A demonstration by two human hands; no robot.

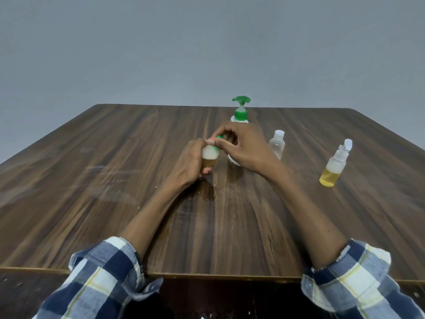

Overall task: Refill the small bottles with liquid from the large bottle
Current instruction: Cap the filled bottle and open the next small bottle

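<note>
**Capping a part-filled small bottle, one empty bottle left**

Mid-task, by the look of things. Left hand (190,160) wrapped around a small bottle with a green cap (209,157), lifted just off the table (92,180) near its middle; amber liquid up to roughly a third or half, foam or frosted plastic above. Right hand (239,146) pinching the green cap between thumb and fingertips, probably screwing it on or off; cannot tell which from one view. Both hands closed on the same bottle, then, one on the body and one on the top.

Off to the right, a spray-top small bottle (333,166) standing alone, amber liquid in its lower part, white nozzle cover flipped up: seemingly filled already, not yet closed. Between it and the right hand, a clear bottle with a white cap (277,145), seemingly empty and capped, so likely the one remaining. Behind the hands, the large pump bottle (240,113), white body mostly hidden, green collar and pump head showing, upright.

Materials: thin translucent plastic throughout, rounded shoulders, smooth and probably slippery if wet. Table of dark wood-grain laminate, glossy enough to mirror the bottles; a small wet patch (208,192) in front of the left hand, looking like spilt liquid
</note>
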